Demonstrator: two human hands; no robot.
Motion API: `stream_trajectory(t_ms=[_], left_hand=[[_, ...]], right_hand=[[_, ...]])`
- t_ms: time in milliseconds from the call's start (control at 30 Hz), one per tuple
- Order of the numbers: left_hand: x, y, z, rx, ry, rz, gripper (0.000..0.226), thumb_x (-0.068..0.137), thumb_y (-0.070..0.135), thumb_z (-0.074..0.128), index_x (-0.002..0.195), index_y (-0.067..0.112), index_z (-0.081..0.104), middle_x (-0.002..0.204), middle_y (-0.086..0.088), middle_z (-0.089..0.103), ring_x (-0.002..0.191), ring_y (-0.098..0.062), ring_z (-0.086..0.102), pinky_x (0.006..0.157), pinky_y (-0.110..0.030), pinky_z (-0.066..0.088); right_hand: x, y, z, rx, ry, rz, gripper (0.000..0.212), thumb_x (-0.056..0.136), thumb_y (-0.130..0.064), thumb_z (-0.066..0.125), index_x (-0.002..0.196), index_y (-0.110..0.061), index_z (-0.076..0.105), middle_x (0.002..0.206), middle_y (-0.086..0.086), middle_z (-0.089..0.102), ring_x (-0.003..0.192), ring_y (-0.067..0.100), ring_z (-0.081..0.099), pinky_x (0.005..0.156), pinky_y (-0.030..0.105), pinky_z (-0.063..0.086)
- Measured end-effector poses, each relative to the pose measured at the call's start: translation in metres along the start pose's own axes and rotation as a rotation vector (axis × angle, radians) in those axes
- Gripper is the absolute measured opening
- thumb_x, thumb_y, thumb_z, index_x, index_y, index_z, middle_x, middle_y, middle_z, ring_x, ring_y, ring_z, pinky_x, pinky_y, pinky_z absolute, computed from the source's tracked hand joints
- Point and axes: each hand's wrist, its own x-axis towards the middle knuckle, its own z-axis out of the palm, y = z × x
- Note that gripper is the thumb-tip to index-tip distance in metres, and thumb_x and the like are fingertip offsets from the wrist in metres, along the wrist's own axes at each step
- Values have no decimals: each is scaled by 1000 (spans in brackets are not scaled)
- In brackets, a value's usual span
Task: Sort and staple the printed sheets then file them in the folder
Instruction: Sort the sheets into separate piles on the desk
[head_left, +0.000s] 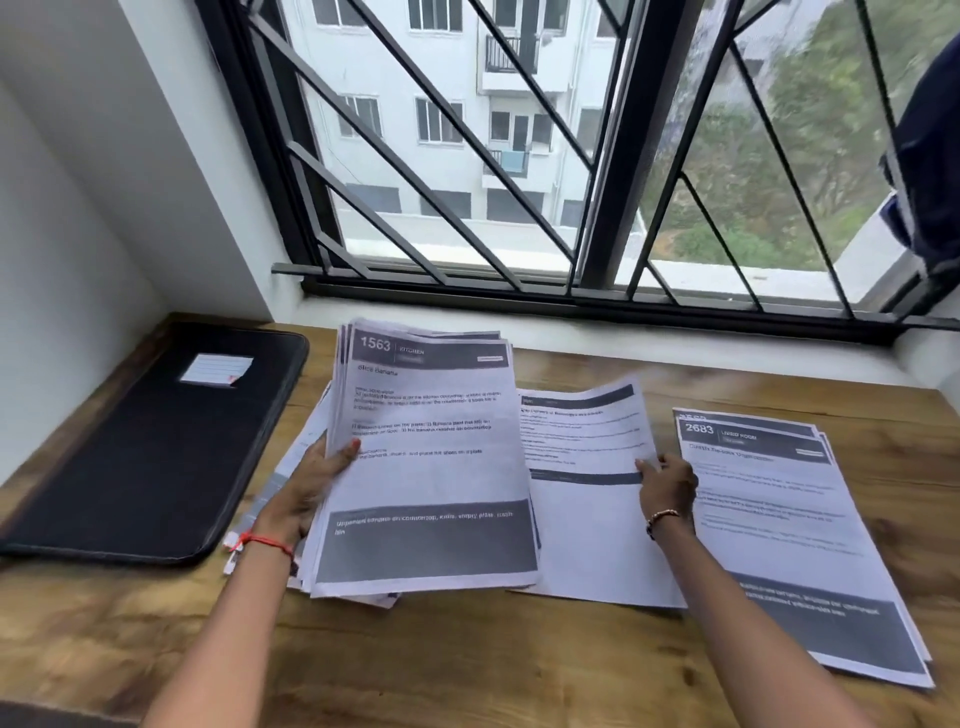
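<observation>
3 paper piles: left fingers (349, 451) clamp stack "1563" (423, 457); right fingers (649, 467) seemingly pinch a sheet (582, 441).

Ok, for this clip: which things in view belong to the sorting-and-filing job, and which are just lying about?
Job:
- stack of sheets held in left hand
- single sheet under right hand
- sorted pile at right
- black folder, closed, at left

Lying about:
- dark cloth by the window
No stapler in view.

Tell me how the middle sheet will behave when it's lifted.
The middle sheet is probably floppy: its far edge already curls up under the right hand. Likely very light. It may slide easily on the table.
</observation>
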Motion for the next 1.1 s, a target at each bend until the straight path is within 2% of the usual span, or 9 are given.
stream_trajectory(t_ms=[200, 333, 400, 533, 633, 800, 900, 1000, 1100], left_hand=[[5, -19, 21, 7, -4, -63, 74, 66, 35, 81, 126, 3, 51, 110, -20, 66, 89, -30, 68, 74, -40, 59], [6, -30, 46, 43, -73, -80, 96, 39, 50, 91, 118, 8, 55, 104, -15, 70, 89, -30, 69, 69, -36, 58], [7, -36, 58, 52, -82, -69, 95, 40, 47, 91, 118, 7, 55, 103, -13, 71, 90, -29, 69, 72, -36, 58], [13, -44, 75, 98, -86, -28, 108, 31, 44, 94, 123, 5, 53, 113, -16, 67, 104, -33, 64, 87, -39, 54], [19, -50, 89, 110, -100, -33, 117, 26, 45, 94, 126, 3, 50, 119, -20, 63, 108, -36, 60, 90, -44, 52], [25, -59, 111, 89, -149, -28, 117, 34, 49, 93, 131, 5, 46, 124, -19, 60, 107, -32, 61, 90, -38, 53], [31, -62, 123, 102, -164, -2, 109, 40, 45, 93, 132, 10, 47, 125, -16, 61, 111, -30, 61, 96, -45, 48], [36, -64, 137, 111, -185, 7, 99, 30, 47, 94, 115, 10, 57, 101, -4, 72, 91, -19, 69, 80, -30, 57], [40, -66, 145, 103, -219, -19, 103, 30, 46, 94, 117, 5, 57, 101, -9, 72, 88, -22, 69, 81, -33, 56]], right_hand=[[-11, -19, 6, -187, 61, -98, 45, 81, -25, 69, 112, 6, 55, 118, 25, 50, 110, 38, 46, 87, 41, 39], [-32, -58, 2, 316, -340, -126, 36, 83, -32, 67, 94, 2, 62, 79, 14, 61, 60, 18, 56, 50, 27, 46], [-36, -66, -1, 289, -414, -153, 30, 75, -28, 76, 92, -7, 64, 73, 5, 59, 57, 14, 54, 48, 25, 47], [-31, -54, -11, 290, -351, -164, 34, 59, -1, 82, 91, -2, 69, 81, 9, 68, 69, 17, 60, 67, 35, 53], [-18, -39, -22, 234, -252, -240, 12, 66, -4, 77, 72, 4, 70, 68, 7, 64, 63, 14, 54, 60, 33, 47], [-2, -23, -48, 135, -169, -309, 30, 80, -3, 66, 53, -4, 54, 53, -3, 38, 57, 9, 33, 51, 25, 26], [17, -7, -67, 119, -114, -225, 24, 83, -4, 64, 62, 6, 60, 59, 3, 45, 63, 13, 38, 53, 27, 28], [40, 13, -93, 84, 33, -89, 31, 88, -5, 58, 59, 2, 53, 61, 10, 50, 75, 23, 48, 58, 31, 30], [59, 33, -120, -16, 202, 50, 16, 91, -3, 48, 89, 5, 62, 97, 29, 62, 98, 42, 55, 81, 41, 42]])
